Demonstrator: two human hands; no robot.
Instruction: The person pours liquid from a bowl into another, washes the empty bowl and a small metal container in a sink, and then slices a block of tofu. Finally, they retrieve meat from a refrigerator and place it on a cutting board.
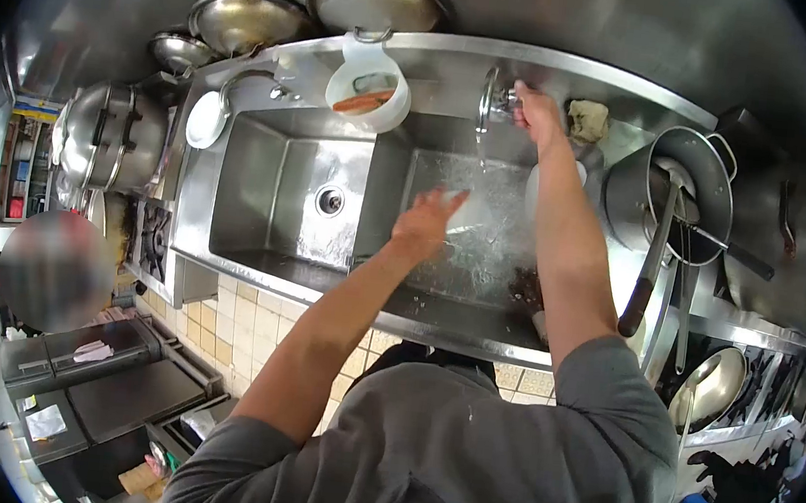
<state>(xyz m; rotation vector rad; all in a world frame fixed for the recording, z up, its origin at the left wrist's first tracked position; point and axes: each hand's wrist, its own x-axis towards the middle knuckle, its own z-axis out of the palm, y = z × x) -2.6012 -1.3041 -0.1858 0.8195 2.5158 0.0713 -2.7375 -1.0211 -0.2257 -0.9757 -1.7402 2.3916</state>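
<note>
My right hand (538,112) reaches to the back of the sink, its fingers closed around the handle of a faucet (488,100). A thin trickle of water falls from the spout. My left hand (422,222) hangs over the wet right basin (489,260), fingers stretched toward the falling water and a pale, blurred patch beside them. Ripples and splashes spread across the basin floor below. Partly behind my right forearm is a white rounded container (533,188). Dark scraps (524,287) lie at the basin's right side.
The left basin (253,174) has a round drain (330,201). A white tub (392,110) with orange-handled items hangs behind the divider. At right, a large pot (627,191) holds long-handled utensils. A sponge-like lump (587,121) rests behind. Woks (377,2) lean at the back.
</note>
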